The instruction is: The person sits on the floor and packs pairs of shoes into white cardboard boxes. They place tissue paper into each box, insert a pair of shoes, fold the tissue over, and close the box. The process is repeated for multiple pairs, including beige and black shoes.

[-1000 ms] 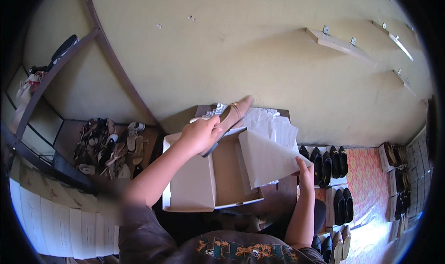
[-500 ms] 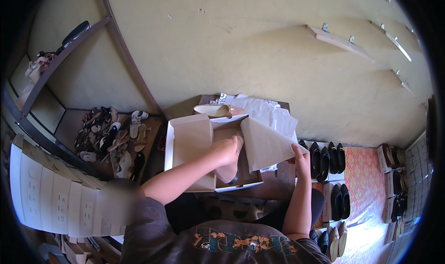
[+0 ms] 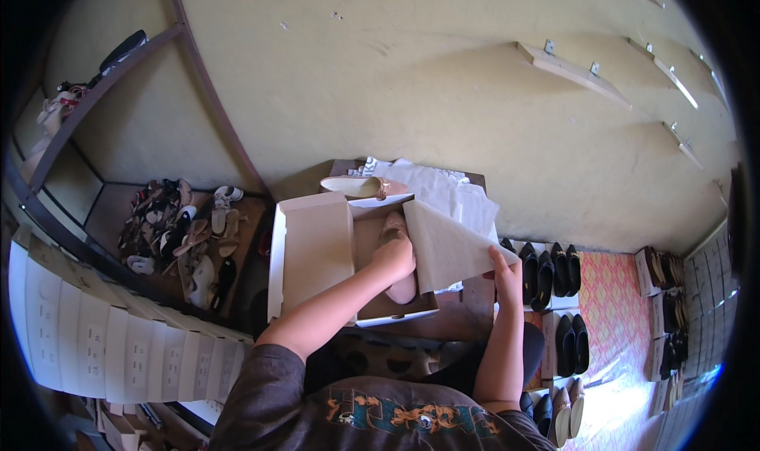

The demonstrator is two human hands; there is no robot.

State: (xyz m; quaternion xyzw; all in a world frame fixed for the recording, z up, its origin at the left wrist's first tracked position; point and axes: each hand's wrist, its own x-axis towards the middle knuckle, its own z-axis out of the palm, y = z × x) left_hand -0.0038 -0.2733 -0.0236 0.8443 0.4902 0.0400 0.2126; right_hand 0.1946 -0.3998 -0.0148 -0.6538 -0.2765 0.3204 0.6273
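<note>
An opened shoebox [image 3: 313, 237] with its lid folded out to the left lies on a small dark table. My left hand [image 3: 396, 257] is closed on a pinkish-beige flat shoe [image 3: 402, 291] inside the box; the hand covers the shoe's middle. Between the fingers and thumb of my right hand [image 3: 504, 269] is a corner of white tissue paper [image 3: 447, 249], which stretches up over the box's right side. A matching flat shoe [image 3: 356, 187] with a bow rests behind the box, at its far edge.
Loose tissue sheets [image 3: 427, 180] are piled at the table's far right. Stacked shoeboxes [image 3: 95, 348] stand at the left, below a heap of sandals [image 3: 182, 229]. Pairs of black flats [image 3: 546, 273] sit on boxes at the right, beside patterned flooring [image 3: 606, 289].
The shoe in my left hand has gone from tilted to lying flatter in the box. My right hand still holds the tissue paper corner. The whole view has shifted slightly.
</note>
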